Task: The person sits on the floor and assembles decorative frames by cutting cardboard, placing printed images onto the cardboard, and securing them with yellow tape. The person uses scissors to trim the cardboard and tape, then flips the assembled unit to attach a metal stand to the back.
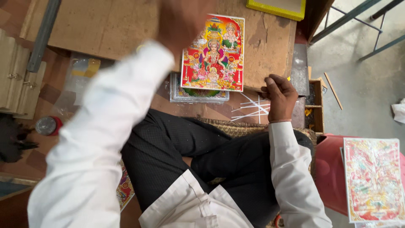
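Brown fibreboard formed the work surface [118,25], a flat board lying on the floor in front of the seated person. A glossy religious print [213,52], mainly red and yellow, lay face up on the board's near edge, overhanging a stack of similar prints [198,95] just below it.

The left hand [179,19] was raised over the board beside the print's upper left corner. It was heavily blurred, so whether it was open or closed could not be told. Its white sleeve [97,135] crossed the frame diagonally.

The right hand [279,96] rested at the board's near right edge, fingers curled loosely inward, gripping nothing visible. It sat just right of the print, apart from it. Several thin white strips [253,109] lay scattered beside this hand.

A red plastic stool [331,169] stood at the far right, carrying another print [372,179]. A small red-rimmed tin [48,125] lay at the left, near wooden frame pieces [17,76].
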`<state>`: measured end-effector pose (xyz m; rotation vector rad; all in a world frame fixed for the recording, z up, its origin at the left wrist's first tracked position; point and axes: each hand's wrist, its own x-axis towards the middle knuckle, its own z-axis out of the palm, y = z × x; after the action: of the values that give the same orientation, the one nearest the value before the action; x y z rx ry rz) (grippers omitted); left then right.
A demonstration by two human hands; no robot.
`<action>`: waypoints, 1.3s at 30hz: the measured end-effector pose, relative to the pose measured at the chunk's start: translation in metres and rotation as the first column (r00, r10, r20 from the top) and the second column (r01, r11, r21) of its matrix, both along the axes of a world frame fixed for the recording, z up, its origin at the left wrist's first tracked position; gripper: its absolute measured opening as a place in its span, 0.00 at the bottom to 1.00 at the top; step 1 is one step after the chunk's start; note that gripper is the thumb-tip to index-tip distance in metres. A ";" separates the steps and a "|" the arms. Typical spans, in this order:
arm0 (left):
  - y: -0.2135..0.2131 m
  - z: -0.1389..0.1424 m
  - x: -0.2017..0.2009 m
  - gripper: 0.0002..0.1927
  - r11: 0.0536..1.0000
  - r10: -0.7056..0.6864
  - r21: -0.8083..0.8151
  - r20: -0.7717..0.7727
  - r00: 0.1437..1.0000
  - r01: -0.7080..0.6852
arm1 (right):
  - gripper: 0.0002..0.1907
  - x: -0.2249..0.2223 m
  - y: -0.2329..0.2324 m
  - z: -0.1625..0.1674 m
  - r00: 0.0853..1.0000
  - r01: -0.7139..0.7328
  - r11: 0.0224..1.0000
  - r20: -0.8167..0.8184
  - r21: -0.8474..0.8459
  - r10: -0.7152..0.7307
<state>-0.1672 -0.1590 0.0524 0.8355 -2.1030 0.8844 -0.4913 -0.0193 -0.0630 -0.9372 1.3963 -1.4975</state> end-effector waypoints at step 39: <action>0.108 -0.157 0.007 0.25 0.385 0.513 0.913 -0.332 0.792 0.134 | 0.19 0.065 -0.014 -0.054 0.578 -0.090 0.996 -0.813 0.024 0.072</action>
<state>-0.1600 -0.0510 -0.1046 1.7012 -1.7841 -0.6056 -0.4260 -0.0333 -0.1168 -1.8319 1.9268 -0.9980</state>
